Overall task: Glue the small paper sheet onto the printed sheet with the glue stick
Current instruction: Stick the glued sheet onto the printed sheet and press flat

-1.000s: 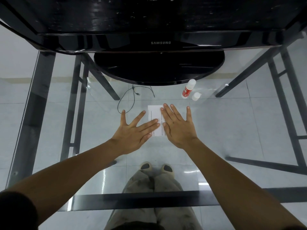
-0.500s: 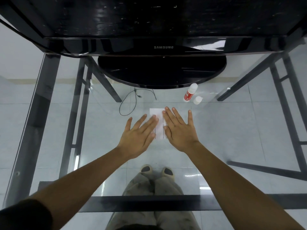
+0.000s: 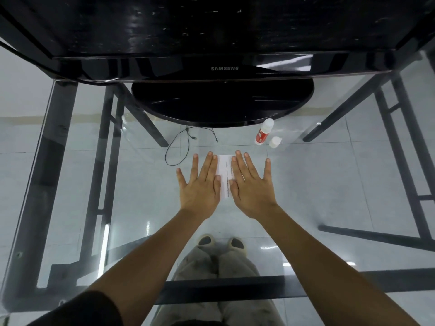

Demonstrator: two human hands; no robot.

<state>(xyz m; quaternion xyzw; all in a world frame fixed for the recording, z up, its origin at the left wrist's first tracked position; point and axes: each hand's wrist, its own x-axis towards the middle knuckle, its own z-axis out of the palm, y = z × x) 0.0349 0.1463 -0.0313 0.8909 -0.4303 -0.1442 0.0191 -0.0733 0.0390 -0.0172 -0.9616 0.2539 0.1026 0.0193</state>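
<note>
Now left hand [image 3: 200, 187] has swung parallel to right hand [image 3: 250, 187]; both flat, fingers spread, pressing paper [image 3: 224, 175] mid-desk. Glue stick [image 3: 264, 132] uncapped, set aside: likely final smoothing.

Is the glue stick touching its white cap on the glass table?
Apart. The head view shows a strip of bare glass between the glue stick and the cap.

Two hands, the left hand [image 3: 200, 187] and the right hand [image 3: 251, 187]. One strip of printed paper [image 3: 224, 175] visible between them. One glue stick [image 3: 264, 132]. One loose white cap [image 3: 275, 142]. One monitor [image 3: 223, 67]. One cable [image 3: 186, 144]. Two shoes [image 3: 221, 242] near.
</note>
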